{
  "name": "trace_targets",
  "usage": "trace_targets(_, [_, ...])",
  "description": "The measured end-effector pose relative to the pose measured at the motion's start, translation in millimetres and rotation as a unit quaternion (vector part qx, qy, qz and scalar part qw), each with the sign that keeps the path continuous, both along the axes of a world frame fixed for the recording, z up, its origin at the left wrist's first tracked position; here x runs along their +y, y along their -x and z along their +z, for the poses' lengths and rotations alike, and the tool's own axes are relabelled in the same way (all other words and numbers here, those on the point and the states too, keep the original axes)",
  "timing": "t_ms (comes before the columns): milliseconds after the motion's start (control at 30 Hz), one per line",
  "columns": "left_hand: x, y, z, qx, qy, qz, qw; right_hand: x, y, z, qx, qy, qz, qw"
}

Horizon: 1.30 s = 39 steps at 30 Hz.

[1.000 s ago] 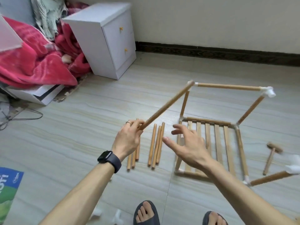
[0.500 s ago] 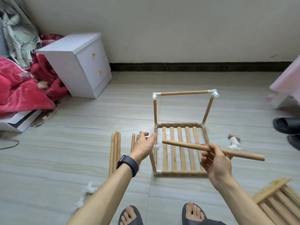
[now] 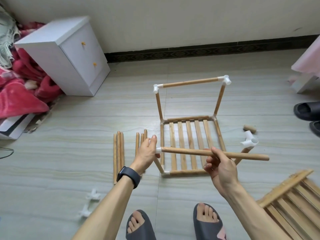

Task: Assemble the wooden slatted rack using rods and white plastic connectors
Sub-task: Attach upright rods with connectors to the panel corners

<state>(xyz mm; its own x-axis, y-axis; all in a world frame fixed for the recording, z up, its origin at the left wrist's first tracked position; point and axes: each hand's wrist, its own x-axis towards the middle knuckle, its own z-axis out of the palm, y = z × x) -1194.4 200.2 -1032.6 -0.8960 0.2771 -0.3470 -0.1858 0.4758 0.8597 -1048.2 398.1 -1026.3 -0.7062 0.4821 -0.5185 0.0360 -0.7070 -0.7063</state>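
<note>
The wooden slatted rack's base (image 3: 190, 144) lies on the floor with two far upright rods, a top rod (image 3: 190, 82) and white connectors (image 3: 226, 79) at its corners. My left hand (image 3: 147, 153) pinches the white connector (image 3: 158, 150) on top of the near-left post. My right hand (image 3: 220, 167) grips a loose rod (image 3: 245, 155) held level over the base, its left end at that connector. The near-right post carries another white connector (image 3: 249, 142).
Loose rods (image 3: 118, 153) lie on the floor left of the base, and two spare connectors (image 3: 93, 196) lie near my left forearm. A second slatted panel (image 3: 294, 205) is at lower right. A white cabinet (image 3: 65, 54), black slippers (image 3: 306, 111) and my feet border the area.
The rod passed from my left hand to my right. Its left end has moved up to the connector that my left hand now holds on the near-left post.
</note>
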Motion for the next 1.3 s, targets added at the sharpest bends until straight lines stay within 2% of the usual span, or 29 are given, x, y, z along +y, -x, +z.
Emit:
trace_targets(133, [1.6, -0.5, -0.2, 0.008, -0.03, 0.025, 0.999, 5.0, 5.0, 2.1, 0.005, -0.013, 0.029, 0.999])
trace_targets(300, [-7.3, 1.3, -2.7, 0.009, -0.025, 0.037, 0.999, -0.1, 9.8, -1.1, -0.007, 0.023, 0.038, 0.999])
trace_targets(467, [-9.5, -0.8, -3.8, 0.031, -0.014, 0.021, 0.999, -10.6, 18.3, 0.3, 0.004, -0.002, 0.087, 0.996])
trace_targets(667, [-6.2, -1.4, -5.4, 0.046, -0.023, 0.035, 0.998, -18.3, 33.4, 1.3, -0.019, -0.006, 0.067, 0.998])
trace_targets(833, [-15.6, -1.8, -0.8, 0.004, 0.017, -0.012, 1.0, -11.6, 28.8, 5.0, -0.025, 0.005, 0.117, 0.993])
trace_targets(900, [-14.8, -0.7, 5.5, 0.028, 0.069, -0.05, 0.996, -6.2, 22.9, 9.5, -0.024, -0.008, 0.139, 0.99])
trace_targets(967, [-9.7, -0.1, 11.6, 0.14, 0.155, -0.085, 0.974, 1.9, 10.4, 9.1, -0.035, -0.035, 0.149, 0.988])
trace_targets(1067, [8.0, -5.4, 24.3, 0.346, 0.267, -0.141, 0.888, 24.0, -25.6, -1.2, -0.07, -0.075, 0.123, 0.987])
trace_targets(1133, [22.8, -11.9, 30.7, 0.385, 0.306, -0.219, 0.843, 46.4, -53.4, -9.8, -0.094, -0.082, 0.025, 0.992])
trace_targets(1200, [33.5, -16.1, 30.8, 0.388, 0.353, -0.305, 0.795, 73.3, -70.6, -16.3, -0.124, -0.105, -0.083, 0.983])
trace_targets(1267, [37.7, -15.4, 26.1, 0.374, 0.396, -0.348, 0.763, 98.0, -69.9, -18.1, -0.145, -0.171, -0.106, 0.969])
trace_targets(1300, [37.7, -13.9, 22.9, 0.366, 0.403, -0.348, 0.763, 107.9, -62.9, -15.8, -0.144, -0.202, -0.091, 0.964])
